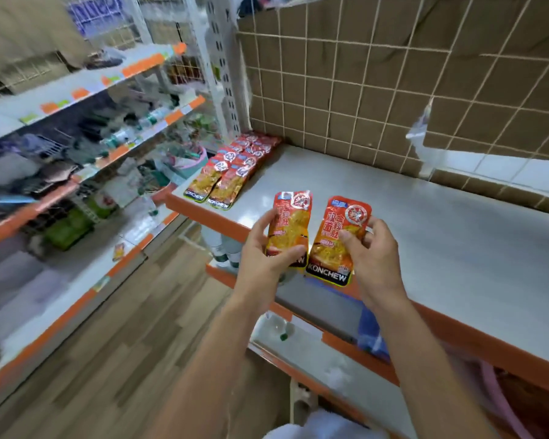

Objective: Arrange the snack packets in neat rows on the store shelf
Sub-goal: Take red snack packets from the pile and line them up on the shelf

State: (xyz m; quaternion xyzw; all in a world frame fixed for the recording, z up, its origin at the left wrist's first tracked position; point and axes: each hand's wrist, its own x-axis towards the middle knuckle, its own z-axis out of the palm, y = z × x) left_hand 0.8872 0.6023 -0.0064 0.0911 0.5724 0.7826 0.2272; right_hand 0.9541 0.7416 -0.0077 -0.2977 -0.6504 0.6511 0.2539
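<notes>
My left hand grips a red and orange snack packet by its lower edge. My right hand holds a second, matching packet marked KONCHEW. Both packets are upright, side by side, above the front edge of the white shelf. Two rows of the same packets lie flat along the shelf's left end, running back toward the corner.
A brown wire-grid back panel closes the shelf behind. An orange strip runs along the shelf's front edge. Lower shelves sit below. A stocked, blurred shelf unit stands across the wooden-floor aisle on the left.
</notes>
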